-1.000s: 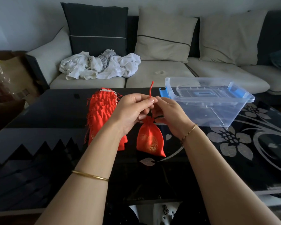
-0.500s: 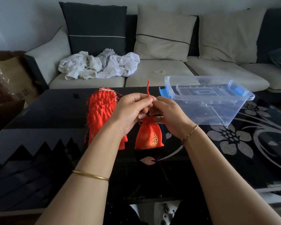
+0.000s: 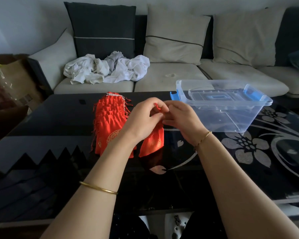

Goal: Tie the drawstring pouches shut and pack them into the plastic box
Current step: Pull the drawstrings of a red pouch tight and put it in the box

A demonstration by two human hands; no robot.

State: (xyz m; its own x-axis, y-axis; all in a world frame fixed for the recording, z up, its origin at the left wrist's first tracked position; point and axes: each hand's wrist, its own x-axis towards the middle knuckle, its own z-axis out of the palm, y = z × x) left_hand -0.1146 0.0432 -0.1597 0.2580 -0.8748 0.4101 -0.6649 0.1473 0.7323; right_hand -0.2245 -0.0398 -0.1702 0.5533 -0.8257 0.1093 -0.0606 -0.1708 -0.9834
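Note:
A small red drawstring pouch (image 3: pixel 153 141) with gold print hangs above the black table, its cinched neck hidden between my hands. My left hand (image 3: pixel 145 118) pinches the red drawstring (image 3: pixel 158 107), which loops over its fingers. My right hand (image 3: pixel 181 118) grips the cord and the pouch neck from the other side. A stack of several flat red pouches (image 3: pixel 109 121) lies on the table just left of my hands. The clear plastic box (image 3: pixel 231 116) with blue latches stands to the right, its lid lying inside it.
The glossy black table (image 3: pixel 248 161) has a silver flower pattern on its right half. A sofa (image 3: pixel 162 78) with cushions and a heap of white laundry (image 3: pixel 107 69) runs behind the table. A cardboard box (image 3: pixel 10 83) sits at the far left.
The drawstring end that stuck up above my hands is now bent down into a loop over my left fingers. The pouch has swung slightly towards the left under my hands.

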